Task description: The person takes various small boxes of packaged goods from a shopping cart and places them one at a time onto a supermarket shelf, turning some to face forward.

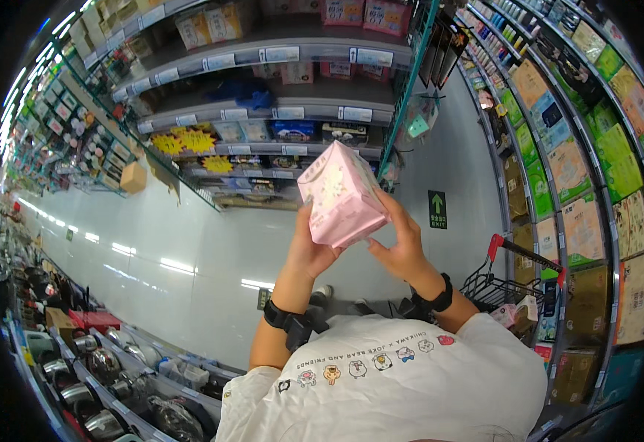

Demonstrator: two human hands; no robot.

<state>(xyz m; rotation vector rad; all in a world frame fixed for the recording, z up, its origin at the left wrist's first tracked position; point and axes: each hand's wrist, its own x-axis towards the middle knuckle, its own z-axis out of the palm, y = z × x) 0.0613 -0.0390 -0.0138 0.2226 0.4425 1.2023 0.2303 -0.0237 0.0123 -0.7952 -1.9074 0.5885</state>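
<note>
In front of my chest I hold a pink box-shaped pack (pixel 341 196) with a glossy wrapper, a pale floral print and some writing. It is tilted, with one corner towards the shelves. My left hand (pixel 312 248) grips its left side and lower edge, the thumb lying along the face. On the other side, the fingers of my right hand (pixel 404 237) press against the pack's right edge, and the right thumb sits near its lower corner. The fingers behind the pack are hidden. Dark straps circle both wrists.
Ahead stands a shelf rack (pixel 327 110) with packaged goods and price tags. A black wire shopping cart (pixel 498 279) with a red-ended handle is close on my right, holding small packs (pixel 515 315). Tissue packs (pixel 584 226) fill the right shelves; metal kettles (pixel 101 359) line the lower left.
</note>
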